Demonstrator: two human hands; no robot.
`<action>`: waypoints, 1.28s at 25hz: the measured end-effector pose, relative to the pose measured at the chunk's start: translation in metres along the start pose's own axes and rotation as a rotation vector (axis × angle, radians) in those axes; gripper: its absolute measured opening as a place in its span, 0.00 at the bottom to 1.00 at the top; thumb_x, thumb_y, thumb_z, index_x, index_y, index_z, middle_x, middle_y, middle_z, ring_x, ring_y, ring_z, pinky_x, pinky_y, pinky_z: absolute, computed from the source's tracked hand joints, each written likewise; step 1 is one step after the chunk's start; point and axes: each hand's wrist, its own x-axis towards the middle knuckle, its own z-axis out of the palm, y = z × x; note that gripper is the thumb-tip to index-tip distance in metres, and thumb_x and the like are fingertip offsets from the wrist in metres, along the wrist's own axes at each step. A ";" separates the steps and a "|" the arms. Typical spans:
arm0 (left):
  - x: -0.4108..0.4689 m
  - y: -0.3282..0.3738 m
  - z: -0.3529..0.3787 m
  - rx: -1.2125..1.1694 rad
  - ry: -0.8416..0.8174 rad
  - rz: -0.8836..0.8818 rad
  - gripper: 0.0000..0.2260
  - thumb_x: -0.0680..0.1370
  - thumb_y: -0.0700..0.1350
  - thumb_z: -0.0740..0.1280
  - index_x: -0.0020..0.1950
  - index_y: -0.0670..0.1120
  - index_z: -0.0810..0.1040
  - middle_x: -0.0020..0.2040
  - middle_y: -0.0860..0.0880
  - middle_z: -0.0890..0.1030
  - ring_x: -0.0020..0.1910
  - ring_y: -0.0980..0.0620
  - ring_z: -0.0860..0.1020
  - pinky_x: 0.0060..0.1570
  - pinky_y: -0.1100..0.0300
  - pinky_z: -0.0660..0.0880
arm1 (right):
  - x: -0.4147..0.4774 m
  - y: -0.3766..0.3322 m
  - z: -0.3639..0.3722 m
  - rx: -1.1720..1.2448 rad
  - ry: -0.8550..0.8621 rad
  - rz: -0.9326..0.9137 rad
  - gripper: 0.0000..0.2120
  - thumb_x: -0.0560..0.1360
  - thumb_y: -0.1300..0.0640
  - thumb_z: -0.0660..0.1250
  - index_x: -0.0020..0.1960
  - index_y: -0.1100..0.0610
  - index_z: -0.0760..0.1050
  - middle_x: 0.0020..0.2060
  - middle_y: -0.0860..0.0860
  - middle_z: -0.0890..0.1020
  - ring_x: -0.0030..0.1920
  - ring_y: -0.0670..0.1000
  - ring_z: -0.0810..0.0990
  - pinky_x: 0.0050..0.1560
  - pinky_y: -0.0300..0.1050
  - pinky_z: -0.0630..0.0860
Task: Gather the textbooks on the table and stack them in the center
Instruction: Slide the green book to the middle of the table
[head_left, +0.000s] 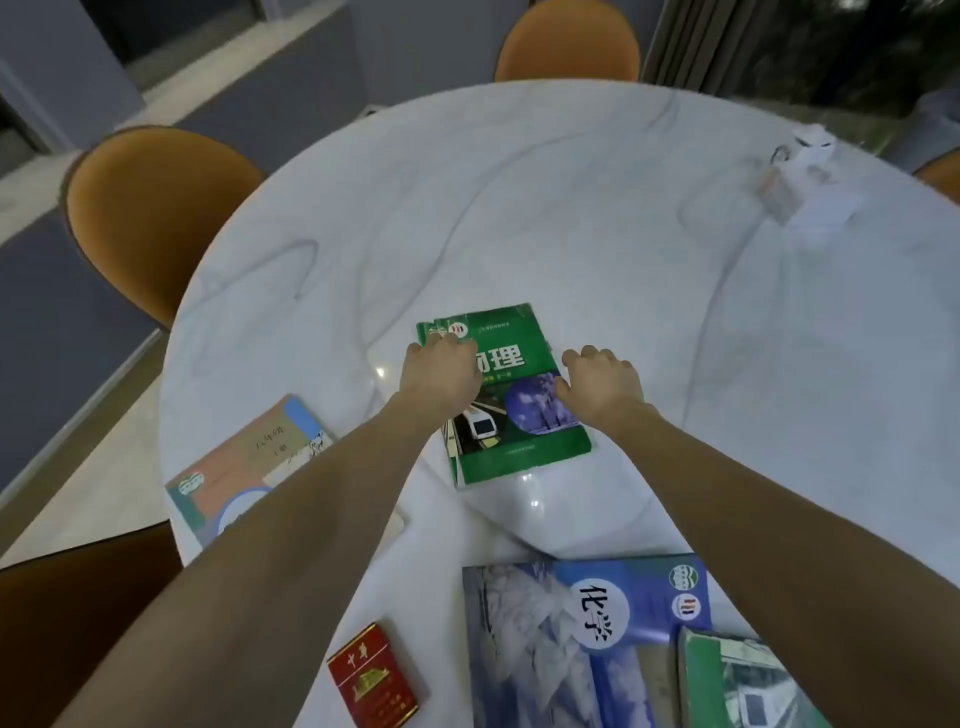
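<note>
Resting on the green textbook (511, 395), both hands lie flat with nothing gripped. The left hand (441, 374) covers the book's upper left part, its fingers (447, 340) bent down onto the cover near the top edge. The right hand (602, 384) sits at the book's right edge, fingers (582, 356) curled loosely and slightly apart, the thumb side touching the cover. The green book lies near the middle of the white marble counter (571, 218), with a second green edge showing just under its left side.

Both bare forearms reach in from the bottom of the view. Under the left forearm, at the counter's left rim, lies a pink and blue textbook (244, 467). Near the front edge sits a blue textbook (561, 639), and another green textbook (743, 686) overlaps its right corner. A red packet (371, 675) lies left of the blue one. Across the counter, far right, stands a blurred white box (800, 176). Orange chairs (150, 208) ring the counter.
</note>
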 end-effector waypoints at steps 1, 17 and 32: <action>0.000 -0.002 0.005 0.001 -0.028 -0.027 0.10 0.78 0.43 0.57 0.53 0.41 0.76 0.52 0.42 0.79 0.53 0.42 0.75 0.51 0.50 0.70 | 0.002 -0.001 0.004 -0.004 -0.022 0.013 0.17 0.79 0.51 0.56 0.61 0.60 0.71 0.56 0.59 0.77 0.56 0.59 0.76 0.52 0.52 0.73; 0.003 0.001 0.066 -0.549 0.029 -0.492 0.18 0.76 0.37 0.62 0.65 0.38 0.67 0.61 0.36 0.72 0.59 0.38 0.69 0.57 0.50 0.69 | 0.036 -0.006 0.047 0.477 -0.157 0.375 0.20 0.73 0.50 0.70 0.54 0.65 0.74 0.54 0.63 0.78 0.54 0.62 0.78 0.46 0.48 0.73; 0.021 -0.019 0.059 -0.939 0.010 -0.813 0.04 0.75 0.37 0.65 0.48 0.41 0.73 0.42 0.47 0.74 0.42 0.47 0.74 0.40 0.54 0.75 | 0.048 0.000 0.045 0.656 -0.242 0.497 0.18 0.70 0.55 0.74 0.54 0.64 0.73 0.42 0.56 0.74 0.40 0.53 0.73 0.27 0.39 0.62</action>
